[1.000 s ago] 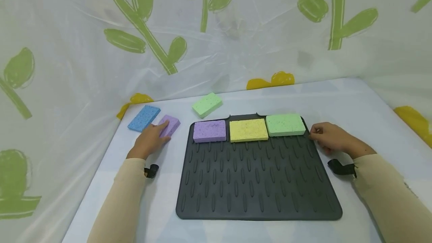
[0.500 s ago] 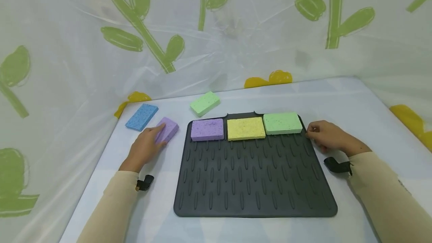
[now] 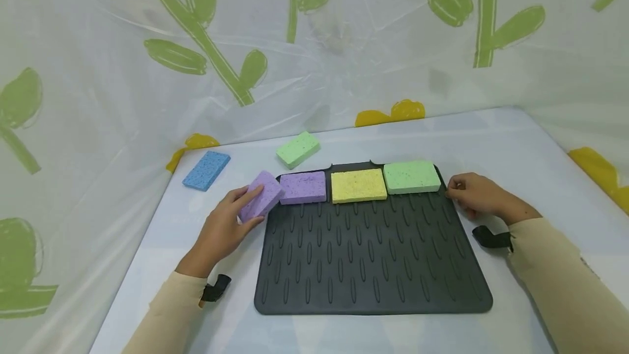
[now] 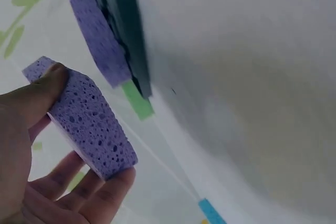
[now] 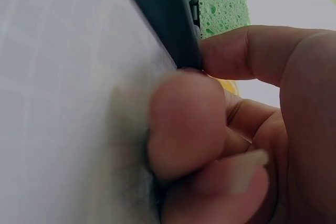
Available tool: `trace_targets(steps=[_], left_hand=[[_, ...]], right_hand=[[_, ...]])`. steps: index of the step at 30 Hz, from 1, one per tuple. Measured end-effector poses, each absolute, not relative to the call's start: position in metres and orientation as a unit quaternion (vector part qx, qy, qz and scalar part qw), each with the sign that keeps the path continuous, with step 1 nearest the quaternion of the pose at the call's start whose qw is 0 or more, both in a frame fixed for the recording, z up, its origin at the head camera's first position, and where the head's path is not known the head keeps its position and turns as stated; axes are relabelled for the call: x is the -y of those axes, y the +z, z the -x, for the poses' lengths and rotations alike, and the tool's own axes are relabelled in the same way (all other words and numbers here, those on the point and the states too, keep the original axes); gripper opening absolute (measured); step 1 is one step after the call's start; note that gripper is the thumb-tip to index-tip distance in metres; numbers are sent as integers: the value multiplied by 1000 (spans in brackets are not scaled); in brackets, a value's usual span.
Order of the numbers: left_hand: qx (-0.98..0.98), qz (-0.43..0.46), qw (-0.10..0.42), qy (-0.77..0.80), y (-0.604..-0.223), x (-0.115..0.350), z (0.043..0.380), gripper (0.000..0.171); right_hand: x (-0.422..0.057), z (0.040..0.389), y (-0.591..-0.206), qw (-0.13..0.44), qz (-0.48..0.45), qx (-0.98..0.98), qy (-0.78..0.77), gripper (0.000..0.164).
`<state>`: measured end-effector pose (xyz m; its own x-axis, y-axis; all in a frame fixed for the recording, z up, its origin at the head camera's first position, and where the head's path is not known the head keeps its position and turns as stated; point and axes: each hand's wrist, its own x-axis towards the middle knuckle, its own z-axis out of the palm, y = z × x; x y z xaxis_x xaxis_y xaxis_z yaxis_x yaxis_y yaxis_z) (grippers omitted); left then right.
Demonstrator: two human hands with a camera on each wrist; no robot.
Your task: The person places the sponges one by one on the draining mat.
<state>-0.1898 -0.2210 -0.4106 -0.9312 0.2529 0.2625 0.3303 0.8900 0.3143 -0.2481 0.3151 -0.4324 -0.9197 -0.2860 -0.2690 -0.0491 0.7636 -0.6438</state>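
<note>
My left hand [image 3: 216, 234] grips a purple sponge [image 3: 261, 195] between thumb and fingers, raised and tilted at the back left corner of a black ridged mat [image 3: 373, 255]. In the left wrist view this porous sponge [image 4: 94, 119] lies across the grip. A second purple sponge [image 3: 302, 187], a yellow sponge [image 3: 358, 185] and a green sponge [image 3: 411, 177] form a row along the mat's back edge. The held sponge overlaps the row's purple one in the head view. At the mat's right edge, my right hand [image 3: 479, 196] pinches the rim [image 5: 181, 35] with thumb and a finger.
Behind the mat, another green sponge [image 3: 297, 149] lies on the white table [image 3: 496, 141]. A blue sponge [image 3: 206, 170] lies at the back left. A leaf-patterned sheet [image 3: 363, 59] hangs directly behind the table.
My left hand has lifted the purple sponge from the table near the blue one and carried it right, to the mat's corner. The right hand stays at the mat's edge.
</note>
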Motion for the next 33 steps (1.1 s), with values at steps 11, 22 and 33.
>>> trace_targets(steps=[11, 22, 33], left_hand=[[941, 262, 155, -146, -401, 184, 179, 67], [917, 337, 180, -115, -390, 143, 184, 61], [909, 379, 138, -107, -380, 112, 186, 67]], right_hand=[[-316, 243, -433, 177, 82, -922, -335, 21], [-313, 245, -427, 180, 81, -920, -338, 27], [-314, 245, -425, 177, 83, -921, -336, 27]])
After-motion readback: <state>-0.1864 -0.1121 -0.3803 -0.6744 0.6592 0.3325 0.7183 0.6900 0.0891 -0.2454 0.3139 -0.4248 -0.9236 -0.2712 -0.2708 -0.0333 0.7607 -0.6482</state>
